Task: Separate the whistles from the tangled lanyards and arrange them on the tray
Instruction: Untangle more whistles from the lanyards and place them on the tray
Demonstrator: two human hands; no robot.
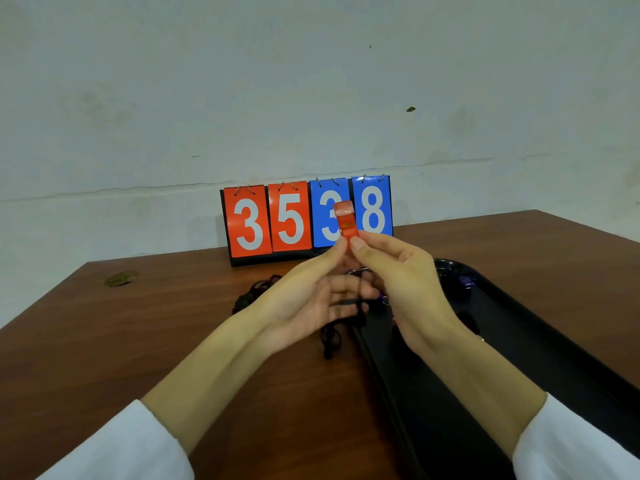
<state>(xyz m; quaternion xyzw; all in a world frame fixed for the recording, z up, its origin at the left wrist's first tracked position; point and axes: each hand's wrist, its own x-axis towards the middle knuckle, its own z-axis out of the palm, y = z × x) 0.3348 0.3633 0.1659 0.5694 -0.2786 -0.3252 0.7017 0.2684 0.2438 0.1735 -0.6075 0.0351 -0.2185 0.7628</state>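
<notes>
An orange whistle (345,220) stands upright in the air above the table, pinched at its lower end by both hands. My left hand (311,299) grips it from the left and my right hand (401,282) pinches it from the right. A black lanyard cord (349,302) runs across my left fingers and hangs down to a tangle (330,337) on the table. More black lanyards (256,292) lie heaped behind my left hand. The black tray (519,341) lies at the right, with a purple whistle (465,281) near its far end.
A flip scoreboard (306,220) reading 3 5 3 8 stands at the back of the brown table (138,323), against the white wall. A round grommet (119,278) sits in the table at the far left. The table's right edge runs just past the tray.
</notes>
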